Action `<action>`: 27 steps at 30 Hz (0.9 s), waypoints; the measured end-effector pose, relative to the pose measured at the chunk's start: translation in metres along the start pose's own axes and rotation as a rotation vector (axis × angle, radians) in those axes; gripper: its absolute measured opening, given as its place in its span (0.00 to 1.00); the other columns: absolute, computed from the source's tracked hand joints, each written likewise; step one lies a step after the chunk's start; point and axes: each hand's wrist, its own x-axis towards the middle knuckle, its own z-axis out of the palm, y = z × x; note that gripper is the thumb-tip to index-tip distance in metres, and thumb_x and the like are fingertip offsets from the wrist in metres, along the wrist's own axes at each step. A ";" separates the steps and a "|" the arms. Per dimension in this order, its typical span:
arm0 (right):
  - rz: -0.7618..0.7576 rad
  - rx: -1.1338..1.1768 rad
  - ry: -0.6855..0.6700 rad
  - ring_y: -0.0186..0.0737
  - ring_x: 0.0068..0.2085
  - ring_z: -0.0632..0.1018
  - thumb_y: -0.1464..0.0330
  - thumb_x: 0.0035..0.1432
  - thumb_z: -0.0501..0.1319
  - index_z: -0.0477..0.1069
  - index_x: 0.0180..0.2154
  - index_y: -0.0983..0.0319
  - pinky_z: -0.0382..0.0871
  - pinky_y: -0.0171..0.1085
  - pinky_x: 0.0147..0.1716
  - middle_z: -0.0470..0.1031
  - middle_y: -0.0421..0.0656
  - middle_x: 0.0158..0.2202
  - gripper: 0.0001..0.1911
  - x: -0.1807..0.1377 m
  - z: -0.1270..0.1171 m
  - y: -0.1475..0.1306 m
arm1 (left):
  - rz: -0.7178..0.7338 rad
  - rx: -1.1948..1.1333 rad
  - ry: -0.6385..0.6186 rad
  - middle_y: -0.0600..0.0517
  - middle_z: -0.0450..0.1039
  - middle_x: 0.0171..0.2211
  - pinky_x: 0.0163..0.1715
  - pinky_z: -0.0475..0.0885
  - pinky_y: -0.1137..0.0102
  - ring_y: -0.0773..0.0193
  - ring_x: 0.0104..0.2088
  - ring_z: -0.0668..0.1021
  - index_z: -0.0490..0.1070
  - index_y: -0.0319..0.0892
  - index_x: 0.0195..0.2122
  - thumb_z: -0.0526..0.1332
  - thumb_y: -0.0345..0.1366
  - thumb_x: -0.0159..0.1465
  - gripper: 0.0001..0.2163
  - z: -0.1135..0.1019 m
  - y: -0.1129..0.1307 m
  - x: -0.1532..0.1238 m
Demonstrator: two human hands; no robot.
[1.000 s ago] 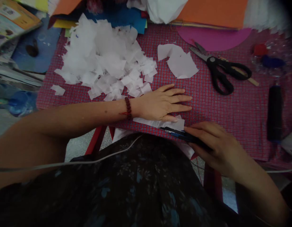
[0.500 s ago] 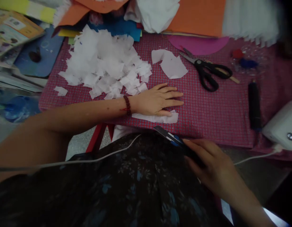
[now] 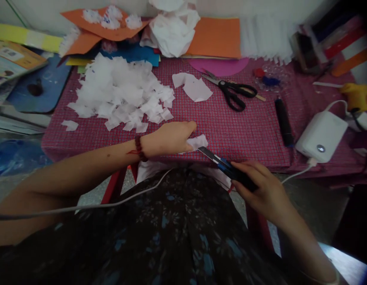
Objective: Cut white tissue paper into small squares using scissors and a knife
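Note:
My left hand, with its fingers curled under, is closed on a white paper strip near the table's front edge. Part of the strip is hidden beneath the hand. A box cutter with blue and black parts is gripped in my right hand. Its blade tip meets, or comes very near, the strip's lower edge. Beyond my left hand lies a big heap of cut white paper pieces. A larger paper scrap rests to the right of the heap, beside black-handled scissors.
A black cylinder and a white power bank with a cable lie on the right of the checked tablecloth. Orange sheets and crumpled white paper line the back. Booklets are at the left.
My left hand has gone from lying flat with spread fingers to curled in on the strip. My right hand has brought the cutter's blade up to the strip. The camera view has shifted.

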 end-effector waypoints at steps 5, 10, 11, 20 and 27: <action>0.013 0.021 0.053 0.49 0.46 0.78 0.69 0.65 0.61 0.68 0.58 0.57 0.75 0.51 0.46 0.74 0.48 0.46 0.21 -0.008 -0.006 0.008 | 0.073 -0.177 -0.226 0.54 0.70 0.21 0.23 0.58 0.69 0.65 0.22 0.69 0.71 0.42 0.25 0.59 0.33 0.55 0.03 -0.002 0.004 0.023; 0.015 0.017 0.107 0.49 0.46 0.78 0.70 0.64 0.62 0.68 0.59 0.57 0.75 0.50 0.46 0.75 0.48 0.47 0.21 -0.016 -0.013 0.017 | 0.093 -0.406 -0.262 0.56 0.66 0.18 0.22 0.58 0.70 0.69 0.20 0.67 0.67 0.42 0.21 0.62 0.34 0.55 0.08 -0.009 -0.002 0.050; 0.014 0.016 0.107 0.50 0.47 0.78 0.70 0.64 0.62 0.68 0.59 0.57 0.75 0.50 0.47 0.74 0.49 0.47 0.21 -0.016 -0.014 0.018 | 0.079 -0.447 -0.256 0.56 0.66 0.18 0.22 0.58 0.71 0.69 0.20 0.67 0.67 0.42 0.21 0.63 0.34 0.56 0.08 -0.010 -0.003 0.056; 0.007 -0.029 0.047 0.53 0.49 0.80 0.71 0.65 0.59 0.67 0.60 0.57 0.78 0.51 0.46 0.74 0.50 0.51 0.22 -0.001 -0.024 0.024 | 0.128 -0.508 -0.095 0.52 0.75 0.27 0.28 0.67 0.70 0.66 0.27 0.75 0.75 0.40 0.36 0.63 0.30 0.54 0.08 -0.003 -0.002 0.092; -0.026 -0.057 0.018 0.53 0.48 0.80 0.72 0.64 0.59 0.68 0.60 0.56 0.78 0.52 0.46 0.74 0.50 0.49 0.23 0.014 -0.025 0.026 | 0.059 -0.560 -0.040 0.52 0.75 0.28 0.27 0.67 0.71 0.66 0.27 0.74 0.73 0.39 0.44 0.62 0.34 0.58 0.13 0.006 -0.011 0.067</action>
